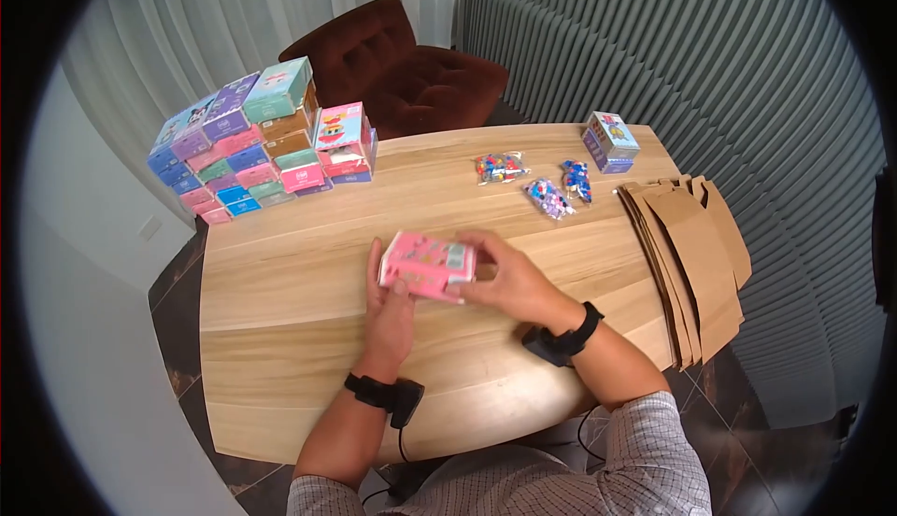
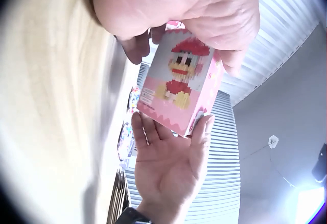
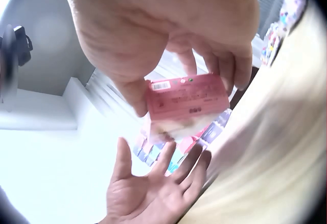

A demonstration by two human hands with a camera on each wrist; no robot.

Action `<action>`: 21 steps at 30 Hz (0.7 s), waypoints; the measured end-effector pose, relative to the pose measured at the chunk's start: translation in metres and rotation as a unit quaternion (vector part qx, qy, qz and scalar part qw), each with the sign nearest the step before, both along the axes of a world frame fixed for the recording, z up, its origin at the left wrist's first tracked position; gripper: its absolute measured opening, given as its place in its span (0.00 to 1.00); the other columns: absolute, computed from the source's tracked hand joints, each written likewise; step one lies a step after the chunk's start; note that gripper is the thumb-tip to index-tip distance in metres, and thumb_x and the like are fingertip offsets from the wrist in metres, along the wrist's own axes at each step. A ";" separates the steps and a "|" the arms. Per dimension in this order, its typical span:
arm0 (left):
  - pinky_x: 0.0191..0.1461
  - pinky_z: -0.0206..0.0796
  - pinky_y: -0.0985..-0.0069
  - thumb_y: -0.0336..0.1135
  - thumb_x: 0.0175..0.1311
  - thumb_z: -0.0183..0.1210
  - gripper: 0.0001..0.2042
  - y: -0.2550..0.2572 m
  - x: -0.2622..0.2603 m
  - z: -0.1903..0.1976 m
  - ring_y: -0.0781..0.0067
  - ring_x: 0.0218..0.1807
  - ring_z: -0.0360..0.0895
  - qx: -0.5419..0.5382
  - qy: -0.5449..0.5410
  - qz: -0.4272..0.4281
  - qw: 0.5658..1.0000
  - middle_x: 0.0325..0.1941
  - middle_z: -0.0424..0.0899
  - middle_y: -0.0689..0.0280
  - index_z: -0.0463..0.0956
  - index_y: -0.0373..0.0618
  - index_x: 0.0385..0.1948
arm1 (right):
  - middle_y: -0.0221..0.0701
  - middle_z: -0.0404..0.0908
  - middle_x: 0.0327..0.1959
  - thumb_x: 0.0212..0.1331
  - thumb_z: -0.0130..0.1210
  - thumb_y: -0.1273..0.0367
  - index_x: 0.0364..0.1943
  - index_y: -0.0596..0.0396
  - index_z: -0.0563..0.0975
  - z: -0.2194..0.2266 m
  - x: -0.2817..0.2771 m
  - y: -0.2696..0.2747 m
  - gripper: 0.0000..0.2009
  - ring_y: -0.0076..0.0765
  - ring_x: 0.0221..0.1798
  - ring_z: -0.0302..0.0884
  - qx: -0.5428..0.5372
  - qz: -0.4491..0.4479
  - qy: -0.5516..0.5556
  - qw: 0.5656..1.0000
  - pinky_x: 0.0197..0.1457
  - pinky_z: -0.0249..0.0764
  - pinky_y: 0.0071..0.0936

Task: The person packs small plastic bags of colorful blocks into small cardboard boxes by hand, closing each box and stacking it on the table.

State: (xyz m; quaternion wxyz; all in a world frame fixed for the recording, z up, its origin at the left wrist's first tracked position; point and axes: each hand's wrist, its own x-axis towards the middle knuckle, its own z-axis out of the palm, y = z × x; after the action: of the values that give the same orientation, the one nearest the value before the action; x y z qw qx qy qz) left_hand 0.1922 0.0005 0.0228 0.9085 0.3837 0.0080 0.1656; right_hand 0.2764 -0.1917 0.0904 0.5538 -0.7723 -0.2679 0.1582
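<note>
A pink box (image 1: 422, 264) is held above the table between both hands, with a barcode label facing up in the head view. The left hand (image 1: 388, 318) has its thumb on the box's near edge and its fingers along the left side. On the right side, the right hand (image 1: 516, 284) grips the box between thumb and fingers. In the left wrist view the box (image 2: 176, 81) shows a picture of a red-hatted brick figure. The right wrist view shows the box (image 3: 189, 101) between the right thumb and fingers, with the left hand (image 3: 156, 193) below, fingers spread.
Stacked colourful boxes (image 1: 234, 147) stand at the table's back left. Bagged colourful pieces (image 1: 549, 198) lie right of centre, near a small stack of boxes (image 1: 612, 142). Flattened brown cardboard (image 1: 696, 254) lies at the right edge. A brown chair (image 1: 411, 77) stands behind the table (image 1: 280, 367).
</note>
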 end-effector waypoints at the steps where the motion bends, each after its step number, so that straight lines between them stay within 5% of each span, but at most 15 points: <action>1: 0.79 0.63 0.58 0.33 0.79 0.57 0.34 0.005 -0.001 -0.004 0.63 0.75 0.69 -0.013 0.016 -0.013 1.000 0.74 0.71 0.58 0.50 0.52 0.83 | 0.44 0.83 0.60 0.57 0.76 0.61 0.69 0.64 0.70 -0.001 -0.007 0.001 0.39 0.41 0.66 0.80 -0.003 0.006 0.014 1.000 0.69 0.75 0.35; 6: 0.78 0.65 0.57 0.36 0.80 0.57 0.30 0.009 -0.001 -0.006 0.61 0.72 0.72 -0.009 0.032 -0.026 0.999 0.71 0.74 0.57 0.57 0.47 0.79 | 0.43 0.83 0.61 0.62 0.73 0.61 0.70 0.61 0.72 -0.032 -0.024 -0.002 0.35 0.39 0.64 0.81 0.070 -0.013 0.063 0.995 0.68 0.77 0.35; 9: 0.76 0.67 0.56 0.39 0.81 0.56 0.28 0.008 0.001 -0.006 0.60 0.71 0.73 -0.015 0.020 -0.017 1.000 0.69 0.74 0.57 0.59 0.45 0.78 | 0.43 0.81 0.63 0.66 0.70 0.63 0.66 0.59 0.77 -0.027 -0.033 0.000 0.27 0.39 0.63 0.81 0.108 -0.030 0.003 0.994 0.66 0.78 0.35; 12: 0.76 0.67 0.55 0.45 0.83 0.53 0.29 0.009 0.002 -0.006 0.58 0.72 0.73 -0.010 0.025 -0.012 1.000 0.69 0.75 0.55 0.57 0.44 0.78 | 0.43 0.79 0.65 0.68 0.67 0.66 0.60 0.59 0.82 -0.027 -0.035 0.003 0.19 0.40 0.62 0.81 0.067 -0.041 -0.168 0.983 0.66 0.78 0.35; 21: 0.74 0.70 0.56 0.44 0.83 0.52 0.24 0.008 0.000 -0.004 0.60 0.70 0.75 -0.016 0.026 -0.013 0.999 0.68 0.75 0.55 0.61 0.46 0.73 | 0.40 0.75 0.63 0.71 0.63 0.70 0.60 0.58 0.83 -0.027 -0.044 0.011 0.16 0.35 0.61 0.79 0.155 -0.090 -0.018 0.984 0.61 0.80 0.30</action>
State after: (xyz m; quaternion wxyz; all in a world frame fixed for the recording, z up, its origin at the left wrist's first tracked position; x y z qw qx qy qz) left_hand 0.1925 0.0082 0.0188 0.9161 0.3731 0.0297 0.1439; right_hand 0.2325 -0.1803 0.0630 0.6741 -0.7006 -0.2286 0.0500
